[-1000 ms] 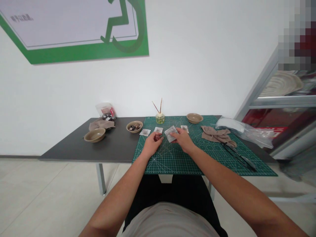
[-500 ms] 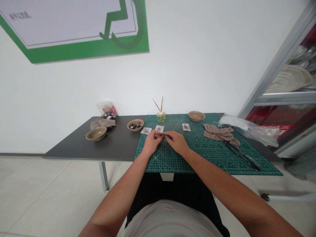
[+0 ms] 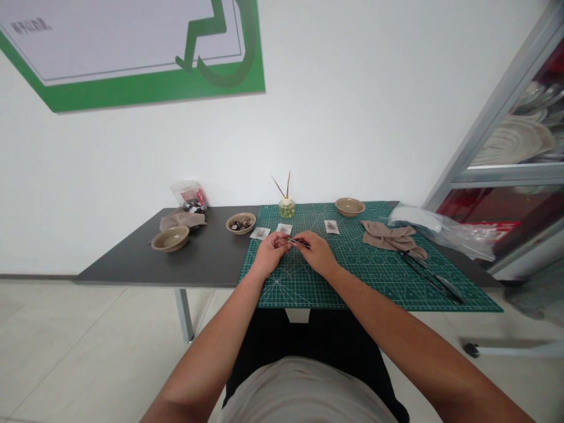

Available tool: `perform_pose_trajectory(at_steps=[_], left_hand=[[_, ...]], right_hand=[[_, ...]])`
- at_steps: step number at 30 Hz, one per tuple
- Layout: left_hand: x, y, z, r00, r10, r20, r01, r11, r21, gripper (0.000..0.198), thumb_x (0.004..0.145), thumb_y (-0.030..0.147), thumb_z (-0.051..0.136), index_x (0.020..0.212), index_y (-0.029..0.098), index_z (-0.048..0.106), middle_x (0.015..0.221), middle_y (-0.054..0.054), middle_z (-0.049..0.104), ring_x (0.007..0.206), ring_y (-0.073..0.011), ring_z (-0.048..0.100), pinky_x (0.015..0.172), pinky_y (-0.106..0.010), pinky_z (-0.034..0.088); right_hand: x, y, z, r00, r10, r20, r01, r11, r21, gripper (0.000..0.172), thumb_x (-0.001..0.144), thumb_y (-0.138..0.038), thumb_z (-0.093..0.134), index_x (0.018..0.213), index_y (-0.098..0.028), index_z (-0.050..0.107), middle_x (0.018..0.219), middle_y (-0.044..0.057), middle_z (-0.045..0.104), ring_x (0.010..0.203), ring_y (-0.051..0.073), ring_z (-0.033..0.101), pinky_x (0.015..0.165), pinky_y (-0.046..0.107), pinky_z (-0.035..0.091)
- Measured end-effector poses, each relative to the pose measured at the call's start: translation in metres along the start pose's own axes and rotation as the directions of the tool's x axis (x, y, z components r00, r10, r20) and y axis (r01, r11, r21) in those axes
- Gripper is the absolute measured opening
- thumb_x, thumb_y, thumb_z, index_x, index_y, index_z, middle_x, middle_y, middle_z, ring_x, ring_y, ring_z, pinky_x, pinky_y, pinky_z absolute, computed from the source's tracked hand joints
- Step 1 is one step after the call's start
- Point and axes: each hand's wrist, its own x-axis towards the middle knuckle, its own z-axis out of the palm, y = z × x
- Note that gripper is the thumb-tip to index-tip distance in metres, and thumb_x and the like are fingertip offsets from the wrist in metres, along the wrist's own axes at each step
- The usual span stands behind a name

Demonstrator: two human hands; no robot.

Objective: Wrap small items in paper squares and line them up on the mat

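My left hand (image 3: 271,251) and my right hand (image 3: 316,252) meet over the green cutting mat (image 3: 365,276), fingers pinched. Between them lies a thin dark tool, like tweezers (image 3: 298,241), gripped by my right hand with its tip at my left fingertips. What my left fingers pinch is too small to make out. Small white packets (image 3: 259,233) (image 3: 284,228) (image 3: 331,227) lie on the mat just beyond the hands.
A reed diffuser jar (image 3: 286,207) stands at the mat's back edge. Tan bowls (image 3: 350,206) (image 3: 240,223) (image 3: 170,238), a beige cloth (image 3: 390,236), a plastic bag (image 3: 440,230), a dark long tool (image 3: 429,276) and a jar (image 3: 190,197) sit on the grey table (image 3: 176,261). A metal shelf (image 3: 506,170) stands at the right.
A second ago my right hand held a white packet; that packet is no longer in it, and it now holds the thin dark tool against my left fingertips.
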Motion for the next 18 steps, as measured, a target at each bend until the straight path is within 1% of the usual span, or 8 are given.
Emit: perform_pose_trajectory(at_steps=[4,8,11,14,18], left_hand=[[0.001,-0.003,-0.001,1.0,-0.001,-0.002,0.001,1.0,0.025,0.023,0.072,0.03,0.067,0.089,0.016,0.061,0.065,0.003,0.058,0.063,-0.0116,0.055,0.066,-0.027,0.045],[0.001,-0.004,-0.002,1.0,-0.001,0.006,0.0,1.0,0.026,0.028,0.074,0.033,0.065,0.096,0.015,0.063,0.068,0.002,0.059,0.064,-0.0118,0.055,0.067,-0.027,0.045],[0.0,-0.002,-0.002,1.0,0.003,0.022,-0.004,1.0,0.029,0.027,0.072,0.031,0.066,0.094,0.015,0.064,0.067,0.002,0.06,0.063,-0.0117,0.055,0.068,-0.027,0.045],[-0.002,0.002,-0.001,0.999,0.009,0.033,-0.011,0.998,0.061,0.024,0.075,0.028,0.064,0.094,0.015,0.065,0.067,0.001,0.061,0.063,-0.0118,0.055,0.068,-0.027,0.045],[-0.004,0.006,-0.001,0.999,0.005,0.052,-0.012,0.992,0.129,0.022,0.076,0.025,0.06,0.095,0.015,0.066,0.067,0.0,0.061,0.064,-0.0128,0.055,0.068,-0.028,0.046]], right_hand=[[-0.001,-0.001,0.0,1.0,-0.005,-0.012,0.005,1.0,0.013,0.012,0.086,-0.025,0.057,0.094,-0.022,0.065,0.09,0.003,0.066,0.081,0.016,0.063,0.078,0.031,0.049],[-0.001,-0.004,-0.003,1.0,-0.007,-0.004,0.006,0.999,-0.037,0.013,0.086,-0.023,0.055,0.094,-0.022,0.065,0.09,0.004,0.067,0.083,0.017,0.062,0.079,0.031,0.048],[-0.001,-0.005,-0.003,1.0,-0.017,-0.002,0.017,0.999,-0.043,0.012,0.086,-0.024,0.056,0.094,-0.021,0.066,0.091,0.004,0.068,0.085,0.017,0.062,0.08,0.03,0.047],[-0.001,-0.004,-0.003,1.0,-0.021,-0.001,0.021,0.999,-0.031,0.013,0.085,-0.028,0.06,0.093,-0.022,0.067,0.09,0.004,0.068,0.084,0.018,0.062,0.079,0.031,0.047],[-0.002,-0.002,-0.004,1.0,0.027,0.008,-0.027,0.999,-0.034,0.015,0.084,-0.033,0.061,0.091,-0.023,0.069,0.087,0.003,0.069,0.08,0.018,0.063,0.077,0.031,0.048]])
